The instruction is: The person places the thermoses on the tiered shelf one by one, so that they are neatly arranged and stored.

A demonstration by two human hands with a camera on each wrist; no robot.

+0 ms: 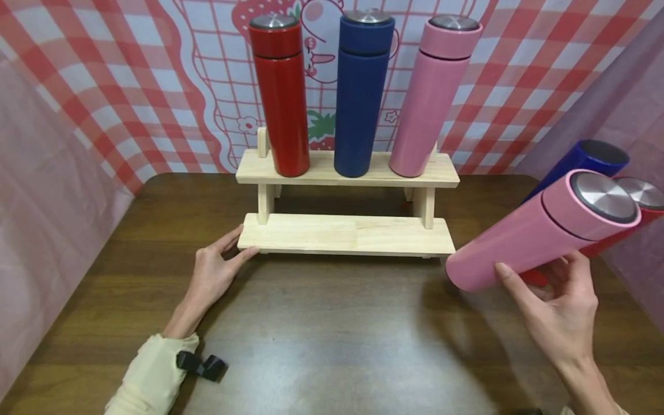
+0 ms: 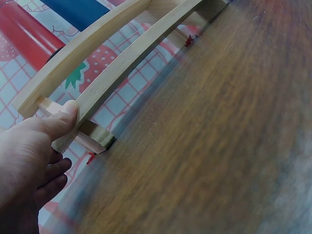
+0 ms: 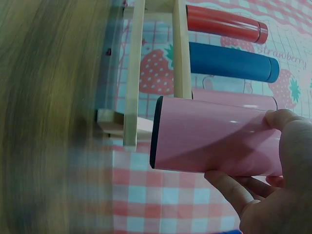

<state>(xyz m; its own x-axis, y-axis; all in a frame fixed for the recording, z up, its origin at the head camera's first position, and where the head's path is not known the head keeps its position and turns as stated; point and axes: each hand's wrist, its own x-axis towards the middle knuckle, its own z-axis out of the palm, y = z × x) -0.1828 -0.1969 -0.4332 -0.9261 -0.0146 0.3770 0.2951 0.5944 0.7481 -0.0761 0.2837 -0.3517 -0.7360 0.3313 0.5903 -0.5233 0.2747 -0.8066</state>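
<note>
A two-step wooden rack (image 1: 342,233) stands on the table, and my left hand (image 1: 212,274) pinches the left end of its lower board between thumb and fingers. My right hand (image 1: 565,305) grips a pink thermos (image 1: 529,236) by its body, tilted with the steel-topped lid up and to the right. Its base is off the table, close to the lower board's right end. In the right wrist view this pink thermos (image 3: 214,136) partly covers another. On the upper board, a red thermos (image 1: 282,104), a dark blue thermos (image 1: 363,104) and a second pink thermos (image 1: 433,104) stand upright.
Behind the held thermos, at the right, are a blue thermos (image 1: 565,164) and a red thermos (image 1: 604,246), both partly hidden. A checked strawberry-print cloth (image 1: 519,104) hangs behind the rack. Pink cloth (image 1: 46,202) borders the brown wooden table (image 1: 321,334) at the left.
</note>
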